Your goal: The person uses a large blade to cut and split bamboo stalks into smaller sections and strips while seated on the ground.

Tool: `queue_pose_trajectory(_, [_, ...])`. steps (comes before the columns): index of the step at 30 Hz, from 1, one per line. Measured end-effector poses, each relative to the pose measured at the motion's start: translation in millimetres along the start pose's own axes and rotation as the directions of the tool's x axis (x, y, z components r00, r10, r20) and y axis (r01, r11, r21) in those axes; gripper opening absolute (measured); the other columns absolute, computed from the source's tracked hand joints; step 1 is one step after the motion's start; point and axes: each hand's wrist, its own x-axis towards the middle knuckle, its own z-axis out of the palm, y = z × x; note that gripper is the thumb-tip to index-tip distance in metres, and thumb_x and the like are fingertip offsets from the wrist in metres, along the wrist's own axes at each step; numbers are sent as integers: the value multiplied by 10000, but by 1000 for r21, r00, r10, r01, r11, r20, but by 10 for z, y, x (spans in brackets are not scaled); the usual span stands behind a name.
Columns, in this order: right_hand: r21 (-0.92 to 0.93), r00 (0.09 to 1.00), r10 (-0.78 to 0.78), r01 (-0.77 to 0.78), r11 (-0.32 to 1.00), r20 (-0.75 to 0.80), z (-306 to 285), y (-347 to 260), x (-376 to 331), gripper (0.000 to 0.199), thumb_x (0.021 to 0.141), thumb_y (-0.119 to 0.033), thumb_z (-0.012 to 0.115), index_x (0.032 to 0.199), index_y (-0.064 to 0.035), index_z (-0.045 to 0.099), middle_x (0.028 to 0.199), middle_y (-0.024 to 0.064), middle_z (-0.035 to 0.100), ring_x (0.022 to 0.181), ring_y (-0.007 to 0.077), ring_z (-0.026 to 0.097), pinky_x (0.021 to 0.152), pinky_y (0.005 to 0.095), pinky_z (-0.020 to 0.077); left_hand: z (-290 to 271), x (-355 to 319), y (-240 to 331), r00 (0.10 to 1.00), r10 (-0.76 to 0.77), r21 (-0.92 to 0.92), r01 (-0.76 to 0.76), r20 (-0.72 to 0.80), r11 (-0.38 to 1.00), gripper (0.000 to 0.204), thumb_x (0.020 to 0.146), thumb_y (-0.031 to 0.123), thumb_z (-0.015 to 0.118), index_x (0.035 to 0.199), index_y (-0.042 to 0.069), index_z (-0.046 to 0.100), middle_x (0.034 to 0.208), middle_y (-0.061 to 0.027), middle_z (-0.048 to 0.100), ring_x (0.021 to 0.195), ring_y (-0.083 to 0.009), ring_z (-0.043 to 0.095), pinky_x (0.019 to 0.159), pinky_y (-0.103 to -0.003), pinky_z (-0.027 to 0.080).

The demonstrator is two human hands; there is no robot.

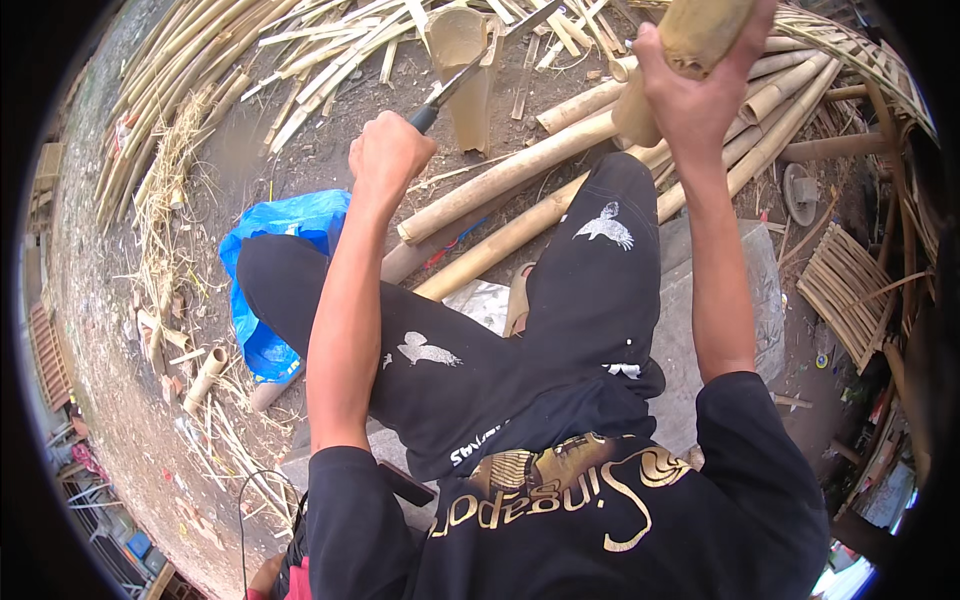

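Note:
My left hand is closed around the black handle of a long knife. Its blade slants up and to the right, across a short thick block of bamboo or wood standing on the ground. Whether the edge bites into that block, I cannot tell. Raised at the upper right, my right hand grips a thick piece of bamboo, with one end facing me; its upper part runs out of view. Below this hand, long bamboo poles lie on the ground.
Split bamboo strips lie scattered at the far side, with long bundled strips at the far left. A blue plastic bag is beside my left knee. To the right are a sandal and a slatted bamboo panel.

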Motion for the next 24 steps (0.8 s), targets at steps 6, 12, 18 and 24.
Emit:
queue_pose_trajectory(6, [-311, 964, -63, 144, 939, 257, 316, 961, -375, 1039, 698, -154, 712, 1594, -363, 228, 1204, 272, 656, 1135, 408, 644, 1034, 441, 486, 292, 267, 36, 997, 64, 39, -65, 33, 997, 375, 779, 221, 677, 1007, -71, 732, 1036, -305, 705, 1014, -435, 700, 905, -460, 549])
queue_pose_trajectory(12, [408, 883, 44, -259, 875, 467, -281, -394, -382, 906, 778, -167, 761, 1572, -151, 326, 1113, 147, 614, 801, 198, 687, 678, 298, 572, 573, 426, -83, 1000, 20, -22, -20, -4, 1000, 349, 781, 218, 684, 981, -62, 741, 1007, -301, 712, 1003, -437, 703, 899, -459, 552])
queue_pose_trajectory(18, [-258, 635, -758, 715, 650, -149, -726, -1459, -431, 1100, 777, -194, 787, 1603, -69, 73, 1185, 185, 576, 947, 233, 672, 788, 317, 564, 507, 495, 90, 1000, 20, -52, -20, 2, 998, 310, 783, 194, 679, 988, -26, 755, 1013, -259, 729, 990, -387, 721, 910, -429, 544])
queue_pose_trajectory(24, [-364, 757, -637, 557, 746, -145, 245, 563, -203, 1083, 757, -159, 748, 1620, -224, 96, 1372, 308, 528, 1219, 374, 592, 1016, 415, 480, 467, 508, -27, 997, 71, -15, -71, 10, 997, 294, 784, 194, 661, 940, -39, 753, 958, -262, 730, 939, -397, 729, 909, -459, 544])
